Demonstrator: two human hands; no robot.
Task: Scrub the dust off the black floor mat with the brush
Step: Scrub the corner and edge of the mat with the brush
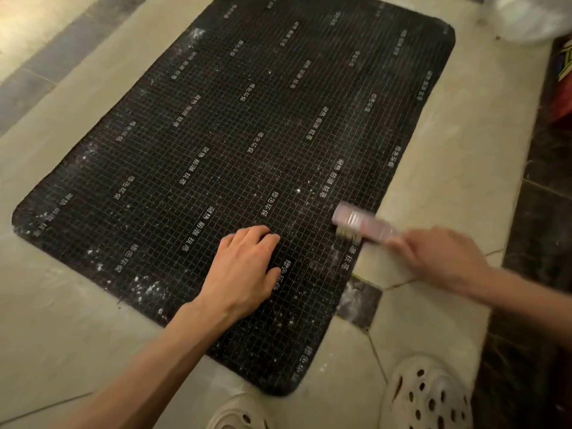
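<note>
Left hand [244, 267] presses flat on the mat [216, 134]; right hand [439, 252] grips the brush [362, 222]. Stroke toward three o'clock, off the edge.

Dim, warm light — right hand [439, 258] and brush [365, 222] motion-blurred, edges bowed.

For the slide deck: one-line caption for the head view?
Left hand presses the black floor mat flat; right hand scrubs its dusty edge with the brush.
</note>
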